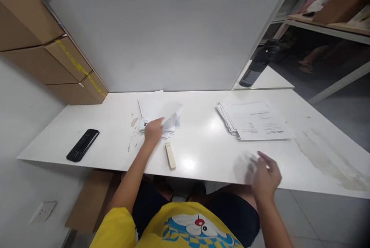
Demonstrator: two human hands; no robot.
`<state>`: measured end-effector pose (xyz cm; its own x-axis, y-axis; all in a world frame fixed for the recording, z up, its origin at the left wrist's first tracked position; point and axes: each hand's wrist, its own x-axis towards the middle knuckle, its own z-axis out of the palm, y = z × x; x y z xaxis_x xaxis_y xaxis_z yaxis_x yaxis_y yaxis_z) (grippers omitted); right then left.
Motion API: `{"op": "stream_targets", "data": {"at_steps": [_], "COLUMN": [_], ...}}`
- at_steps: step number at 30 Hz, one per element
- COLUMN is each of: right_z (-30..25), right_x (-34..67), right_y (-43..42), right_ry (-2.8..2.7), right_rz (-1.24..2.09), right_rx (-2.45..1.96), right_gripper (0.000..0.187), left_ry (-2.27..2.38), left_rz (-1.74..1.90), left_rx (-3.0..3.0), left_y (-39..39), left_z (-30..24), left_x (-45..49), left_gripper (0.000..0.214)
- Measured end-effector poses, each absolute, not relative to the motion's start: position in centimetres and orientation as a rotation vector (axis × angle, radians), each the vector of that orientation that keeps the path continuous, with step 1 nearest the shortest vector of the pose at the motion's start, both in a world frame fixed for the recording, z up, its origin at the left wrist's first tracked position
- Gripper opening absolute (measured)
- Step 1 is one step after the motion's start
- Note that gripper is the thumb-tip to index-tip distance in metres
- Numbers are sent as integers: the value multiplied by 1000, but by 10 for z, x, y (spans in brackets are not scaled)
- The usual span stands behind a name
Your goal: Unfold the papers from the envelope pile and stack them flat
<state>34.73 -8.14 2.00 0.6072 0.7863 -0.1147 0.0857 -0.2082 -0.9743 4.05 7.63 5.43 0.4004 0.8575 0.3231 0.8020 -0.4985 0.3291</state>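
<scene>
My left hand is closed on a sheet of paper, which looks blurred and lifted above a loose pile of papers. Part of that pile is hidden beneath the hand. Just in front of it lies a slim cream-coloured stapler. Over the table's front edge, my right hand hovers with its fingers loosely bent and apart, somewhat smeared, and I see nothing in it. Beyond the right hand rests a stack of printed sheets, its left edges uneven.
A black phone lies at the left of the white table. Cardboard boxes are stacked at the back left. A whiteboard panel stands along the back, with a dark bottle behind its right edge.
</scene>
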Motion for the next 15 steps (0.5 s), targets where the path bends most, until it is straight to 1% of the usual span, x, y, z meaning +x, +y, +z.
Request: {"op": "stream_targets", "data": {"at_steps": [2,5,6,8,11,13,15], "right_z": [31,42,42,35,14,-1,-12], "right_x": [313,271,263,255,260,267,275], "right_y": [-78,-71,-69,-69,-74,-79,-84], "right_ry": [-687,-657,-618,-524,-412,-360,-347], "right_rz": [884,1196,1272,1345,1297,1245,1190], "right_rx": [-1527,-1167,-1094,-1065,-1170,-1232,-1273], "right_gripper": [50,58,61,62,55,51,52], "left_ry": [1292,786,687,634,727,997,1357], "left_rz": [639,499,462,407,379,437,480], "left_rx": [2654,2944,3001,3034,2966,2870,2729], "left_y": [45,3,-8,-19,-1,35,80], "left_z": [52,46,44,43,50,61,73], "left_x": [57,85,93,100,91,74,53], "left_gripper": [34,37,37,41,54,54,54]}}
